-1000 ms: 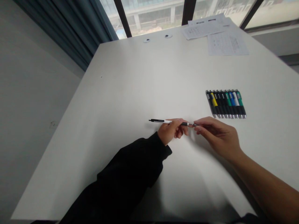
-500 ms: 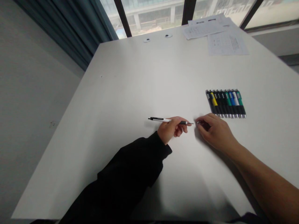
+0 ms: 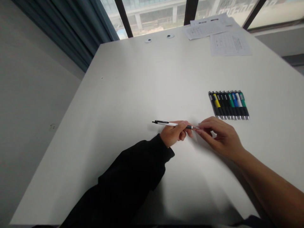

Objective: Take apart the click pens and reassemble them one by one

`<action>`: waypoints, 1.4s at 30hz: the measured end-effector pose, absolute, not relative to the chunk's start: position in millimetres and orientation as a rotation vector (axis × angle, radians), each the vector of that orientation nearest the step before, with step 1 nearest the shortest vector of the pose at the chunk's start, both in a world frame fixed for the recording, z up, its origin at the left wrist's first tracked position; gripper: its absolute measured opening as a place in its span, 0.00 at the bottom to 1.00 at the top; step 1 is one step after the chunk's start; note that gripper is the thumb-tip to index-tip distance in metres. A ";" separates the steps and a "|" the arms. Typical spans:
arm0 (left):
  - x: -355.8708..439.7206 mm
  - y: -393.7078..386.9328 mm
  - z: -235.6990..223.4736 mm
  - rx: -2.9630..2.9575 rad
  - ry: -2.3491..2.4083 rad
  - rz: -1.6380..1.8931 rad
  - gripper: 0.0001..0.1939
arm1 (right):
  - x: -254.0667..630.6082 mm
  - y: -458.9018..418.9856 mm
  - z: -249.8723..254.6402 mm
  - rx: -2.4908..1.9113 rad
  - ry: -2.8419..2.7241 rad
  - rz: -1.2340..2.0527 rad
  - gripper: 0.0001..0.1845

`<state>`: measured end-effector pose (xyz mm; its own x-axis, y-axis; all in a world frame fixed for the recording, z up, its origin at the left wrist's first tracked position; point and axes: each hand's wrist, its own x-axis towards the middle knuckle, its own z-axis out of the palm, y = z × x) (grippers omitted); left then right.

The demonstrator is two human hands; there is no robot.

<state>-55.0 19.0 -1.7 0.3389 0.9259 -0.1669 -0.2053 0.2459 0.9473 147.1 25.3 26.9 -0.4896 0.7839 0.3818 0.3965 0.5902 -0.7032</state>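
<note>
A person's left hand (image 3: 174, 134) grips a white-and-black pen (image 3: 173, 124) above a white table (image 3: 133, 88), its thumb laid along the barrel and its fingers curled beneath. The pen lies nearly level between the two hands, its black clip and push button pointing left and its dark grip and slender tip pointing right. The right hand (image 3: 224, 134) meets it there, thumb and forefinger pinching the writing end; whether a separate small part sits between those fingertips is too small to tell. A black sleeve (image 3: 133, 171) covers the left arm to the wrist, while the right forearm (image 3: 268, 177) is bare. Just beyond the right hand, a row of pens (image 3: 229, 104) lies side by side on the tabletop, mostly black, with yellow, green, blue and white barrels among them, all with silvery tips toward the person. At the far edge rest overlapping printed papers (image 3: 230, 44), with two small white ovals to their left. Behind stand a dark-framed window (image 3: 154, 15) and a blue-grey curtain (image 3: 78, 31).
</note>
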 end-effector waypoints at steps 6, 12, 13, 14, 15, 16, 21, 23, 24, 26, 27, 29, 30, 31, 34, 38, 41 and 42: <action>-55.0 18.9 -6.0 1.025 0.897 0.933 0.23 | 148.7 27.5 27.5 -0.921 -2.116 0.758 0.02; -53.4 20.0 -0.1 0.915 0.941 0.989 0.22 | 158.0 31.1 27.3 -1.078 -2.079 0.851 0.04; -53.4 20.5 0.9 0.886 0.948 1.005 0.21 | 161.5 32.7 27.8 -1.102 -2.072 0.874 0.04; -53.5 21.0 1.6 0.859 0.955 1.021 0.21 | 165.5 34.5 28.6 -1.121 -2.071 0.894 0.05; -53.6 21.5 1.9 0.835 0.963 1.035 0.20 | 169.8 36.5 29.5 -1.133 -2.079 0.906 0.05; -53.8 21.9 1.8 0.814 0.972 1.049 0.19 | 174.3 38.5 30.4 -1.138 -2.092 0.911 0.06; -55.1 22.8 -1.1 0.780 0.991 1.065 0.17 | 191.4 47.5 27.8 -1.216 -2.207 0.957 0.11; -55.4 22.4 -1.2 0.783 0.994 1.057 0.17 | 193.2 49.8 22.0 -1.267 -2.267 0.945 0.13; -55.5 22.2 -0.8 0.784 0.997 1.053 0.18 | 192.9 50.7 18.7 -1.285 -2.289 0.916 0.13; -55.5 21.8 0.3 0.790 1.000 1.043 0.18 | 190.9 51.7 12.5 -1.308 -2.313 0.832 0.11; -55.4 21.8 1.0 0.792 1.000 1.037 0.18 | 189.5 52.0 10.1 -1.313 -2.324 0.784 0.11; -55.1 21.9 2.3 0.790 0.997 1.030 0.18 | 186.9 52.1 7.0 -1.313 -2.347 0.698 0.10; -54.9 22.0 2.8 0.789 0.995 1.027 0.18 | 185.9 52.0 6.3 -1.311 -2.358 0.661 0.10; -54.7 22.2 3.1 0.789 0.995 1.025 0.18 | 185.1 51.9 6.0 -1.306 -2.367 0.630 0.10; -54.1 22.7 3.4 0.786 0.998 1.023 0.19 | 184.0 51.4 6.0 -1.307 -2.379 0.564 0.10; -53.6 23.1 3.1 0.781 0.991 1.023 0.18 | 184.1 51.1 5.4 -1.325 -2.380 0.496 0.09; -53.8 22.8 3.4 0.792 0.983 1.030 0.18 | 183.9 51.0 4.8 -1.339 -2.366 0.463 0.09; -54.0 22.6 3.5 0.796 0.980 1.030 0.18 | 183.7 50.9 5.1 -1.342 -2.364 0.470 0.09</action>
<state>-54.0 22.6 3.5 0.1936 0.9422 -0.2734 -0.3198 0.3241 0.8903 183.7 50.9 5.1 -0.4714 0.8672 0.1607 0.7397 0.4879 -0.4635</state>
